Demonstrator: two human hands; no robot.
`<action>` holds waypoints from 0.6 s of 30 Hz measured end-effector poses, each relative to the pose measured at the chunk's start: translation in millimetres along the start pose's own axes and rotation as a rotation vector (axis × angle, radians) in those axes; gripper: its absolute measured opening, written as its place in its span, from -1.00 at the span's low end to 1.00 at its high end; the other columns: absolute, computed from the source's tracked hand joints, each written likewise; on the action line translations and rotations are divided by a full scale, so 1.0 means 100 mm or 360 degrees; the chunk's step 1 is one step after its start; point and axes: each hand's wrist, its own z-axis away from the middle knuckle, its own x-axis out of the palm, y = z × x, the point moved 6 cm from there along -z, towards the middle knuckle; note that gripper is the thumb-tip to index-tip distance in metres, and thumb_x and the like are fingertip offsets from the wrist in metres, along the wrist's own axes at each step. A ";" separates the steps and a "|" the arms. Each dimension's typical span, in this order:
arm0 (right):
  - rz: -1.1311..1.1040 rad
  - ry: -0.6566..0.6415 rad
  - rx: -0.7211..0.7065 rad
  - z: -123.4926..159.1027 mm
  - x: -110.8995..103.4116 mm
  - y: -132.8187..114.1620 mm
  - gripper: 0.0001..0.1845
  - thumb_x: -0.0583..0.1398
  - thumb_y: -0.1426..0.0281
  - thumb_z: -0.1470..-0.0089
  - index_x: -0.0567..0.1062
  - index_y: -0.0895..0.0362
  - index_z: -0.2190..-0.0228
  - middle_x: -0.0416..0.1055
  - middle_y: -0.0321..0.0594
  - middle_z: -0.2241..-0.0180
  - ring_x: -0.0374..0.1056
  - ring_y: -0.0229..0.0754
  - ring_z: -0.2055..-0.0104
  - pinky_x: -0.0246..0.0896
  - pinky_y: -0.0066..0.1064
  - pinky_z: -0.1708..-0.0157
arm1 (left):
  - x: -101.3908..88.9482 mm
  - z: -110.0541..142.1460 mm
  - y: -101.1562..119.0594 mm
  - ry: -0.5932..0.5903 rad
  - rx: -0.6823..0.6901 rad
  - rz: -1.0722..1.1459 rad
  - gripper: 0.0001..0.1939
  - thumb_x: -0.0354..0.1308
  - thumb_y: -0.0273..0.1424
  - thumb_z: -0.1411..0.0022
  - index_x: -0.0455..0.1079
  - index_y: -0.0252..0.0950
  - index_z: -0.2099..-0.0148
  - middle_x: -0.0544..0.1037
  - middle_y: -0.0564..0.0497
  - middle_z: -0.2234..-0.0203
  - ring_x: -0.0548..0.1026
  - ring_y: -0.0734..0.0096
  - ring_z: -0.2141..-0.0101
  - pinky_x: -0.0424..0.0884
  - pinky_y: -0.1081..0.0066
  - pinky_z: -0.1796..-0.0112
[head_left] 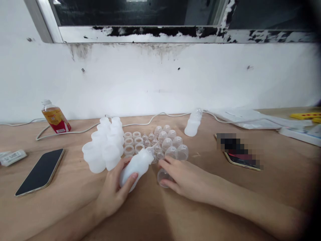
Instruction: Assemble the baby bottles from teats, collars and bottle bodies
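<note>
My left hand (119, 185) is wrapped round a white baby bottle (135, 167), tilted with its nipple end up and to the right. My right hand (178, 174) has its fingers round a clear dome cap (163, 177) low over the table. Behind it stand several more clear dome caps (177, 142) in rows. Clear nipples (151, 135) and white collar rings (128, 149) sit in rows left of the caps. Several open white bottle bodies (95, 157) stand left of the rings. One capped bottle (193, 124) stands at the back, right of the caps.
A phone (41, 172) lies at the left, another phone (238, 152) at the right. A drink bottle (55, 117) stands at the back left. A white cable (150, 122) runs along the wall. Plastic bags (245, 117) and a power strip (298, 135) lie back right.
</note>
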 end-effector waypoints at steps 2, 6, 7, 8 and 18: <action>-0.0368 0.0188 -0.0025 -0.04 -0.01 -0.01 -0.84 0.06 0.33 0.00 0.31 0.14 0.36 0.29 -0.17 0.36 0.27 -0.19 0.38 0.15 -0.33 0.39 | -0.01 0.00 -0.02 0.0023 -0.0031 0.0053 -0.68 -0.14 -0.26 -0.17 0.14 -0.28 0.06 0.40 -0.05 0.18 0.36 0.31 0.20 0.29 0.38 0.20; -0.1610 0.0585 0.0118 -0.09 0.19 0.14 -0.72 -0.08 0.21 -0.09 0.21 0.09 0.21 0.24 -0.29 0.52 0.21 -0.29 0.52 0.12 -0.46 0.60 | -0.01 0.00 -0.07 0.0080 -0.0098 0.0108 -0.65 -0.18 -0.24 -0.19 0.12 -0.27 0.01 0.35 -0.06 0.11 0.31 0.28 0.13 0.23 0.33 0.12; -0.1945 0.0633 0.0135 -0.11 0.28 0.17 -0.71 -0.09 0.19 -0.09 0.18 0.07 0.19 0.23 -0.30 0.51 0.21 -0.29 0.52 0.09 -0.49 0.65 | -0.01 -0.01 -0.07 0.0069 -0.0114 0.0119 -0.64 -0.18 -0.24 -0.19 0.11 -0.27 0.01 0.35 -0.05 0.10 0.31 0.29 0.12 0.22 0.33 0.10; -0.2202 0.0659 0.0136 -0.13 0.36 0.19 -0.71 -0.08 0.18 -0.08 0.16 0.06 0.19 0.24 -0.29 0.49 0.22 -0.28 0.51 0.07 -0.51 0.68 | 0.00 -0.01 -0.08 0.0047 -0.0131 0.0132 -0.64 -0.18 -0.24 -0.19 0.11 -0.26 0.00 0.34 -0.05 0.09 0.30 0.29 0.11 0.21 0.33 0.09; -0.2591 0.0832 0.0132 -0.16 0.45 0.27 -0.76 -0.04 0.23 -0.07 0.16 0.06 0.22 0.25 -0.23 0.33 0.28 -0.27 0.41 0.16 -0.45 0.55 | 0.00 -0.03 -0.05 0.0008 -0.0173 0.0113 -0.66 -0.16 -0.24 -0.19 0.15 -0.25 0.02 0.37 -0.05 0.12 0.32 0.29 0.13 0.24 0.28 0.11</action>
